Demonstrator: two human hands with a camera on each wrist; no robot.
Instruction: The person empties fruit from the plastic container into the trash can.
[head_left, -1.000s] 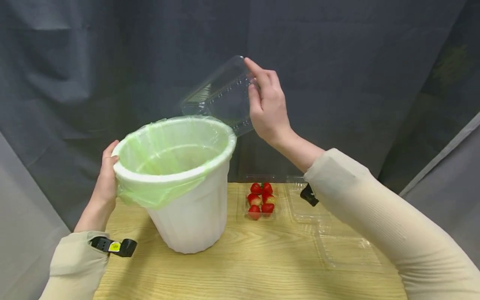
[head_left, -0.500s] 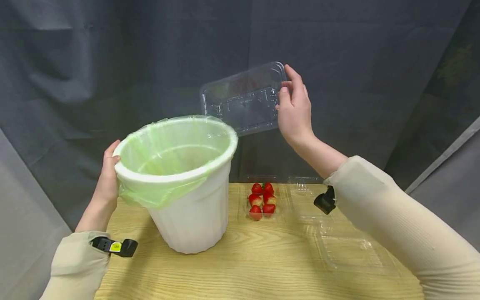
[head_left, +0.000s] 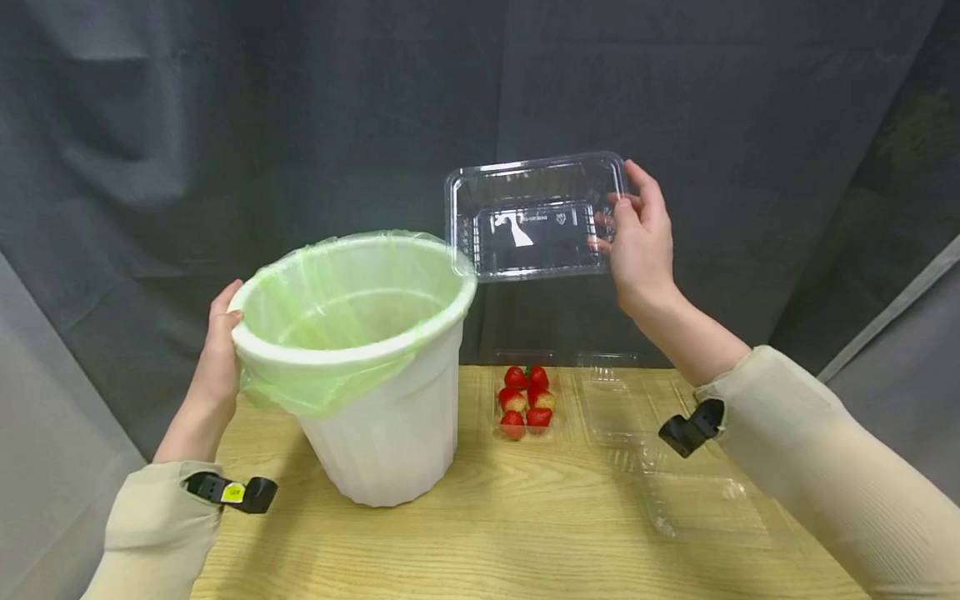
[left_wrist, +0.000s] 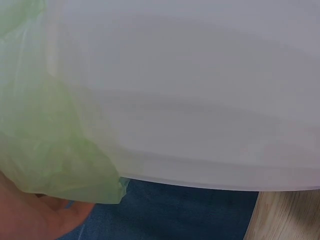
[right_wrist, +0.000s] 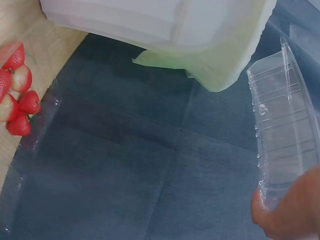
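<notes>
A: Where do the hands lie, and on what?

B: The left hand (head_left: 213,354) grips the rim of the white bin (head_left: 382,433) at its 9 o'clock side, thumb curled over the green liner (head_left: 330,392) folded down outside. The right hand (head_left: 637,246) holds the clear tray (head_left: 536,218) by its short 3 o'clock edge, fingers hooked inside, thumb behind.

A: Where is the tray relative to the bin?

B: Raised in the air at about 2 o'clock from the bin's mouth, tipped so its hollow faces the viewer. Its lower 9 o'clock corner lies just beside the bin's far rim; contact cannot be told.

A: What occupies the table?

B: On the wooden table (head_left: 487,542), a punnet of strawberries (head_left: 527,402) stands at 3 o'clock of the bin's base, near the far edge. Two more clear trays (head_left: 697,500) lie further toward 3 and 4 o'clock, beneath the right forearm.

A: Where is open room?

B: Bare wood runs along the near edge, at 6 o'clock of the bin. The wrist views add only the bin's wall, liner fringe and the tray's ribbed side.
</notes>
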